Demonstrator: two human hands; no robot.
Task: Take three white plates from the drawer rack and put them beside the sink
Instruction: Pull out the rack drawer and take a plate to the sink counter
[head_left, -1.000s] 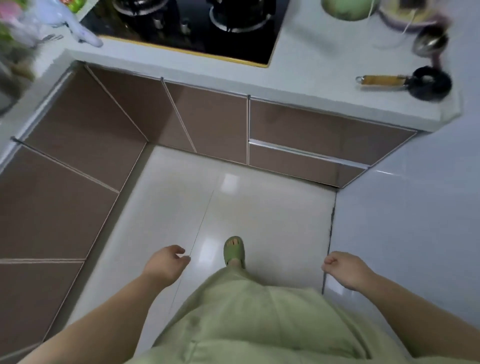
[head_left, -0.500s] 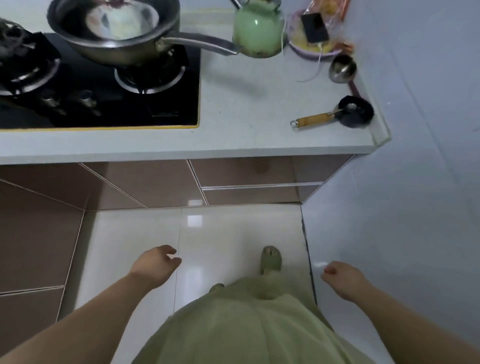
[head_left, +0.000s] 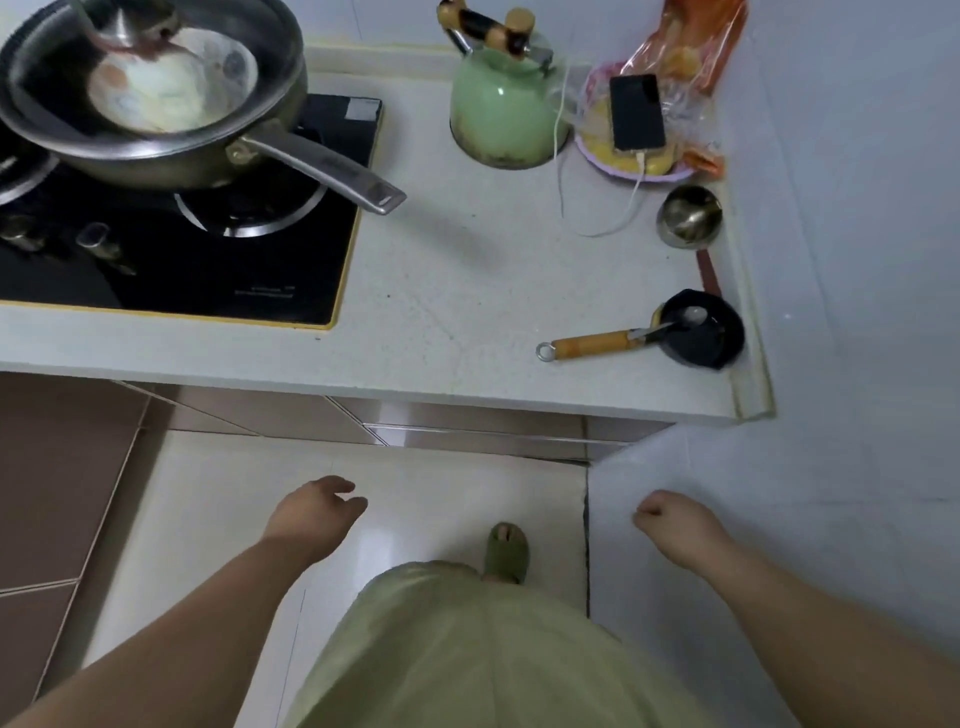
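No white plates, drawer rack or sink show in the head view. Brown cabinet fronts with a drawer front (head_left: 483, 434) run under the white counter (head_left: 457, 322). My left hand (head_left: 311, 514) hangs over the floor below the counter edge, fingers loosely curled and apart, holding nothing. My right hand (head_left: 675, 525) hovers near the wall at the right, fingers curled in, empty.
On the counter: a black gas hob (head_left: 208, 260) with a steel pan (head_left: 156, 104) holding a bowl, a green kettle (head_left: 498, 114), a phone (head_left: 636, 111) on a dish, a steel cup (head_left: 688, 215), a small black pan (head_left: 701, 332). A tiled wall (head_left: 857, 364) closes the right.
The view has swung up and to the right, from the cabinet corner to the counter top. I have stepped closer to the counter. Both hands stay low and empty.
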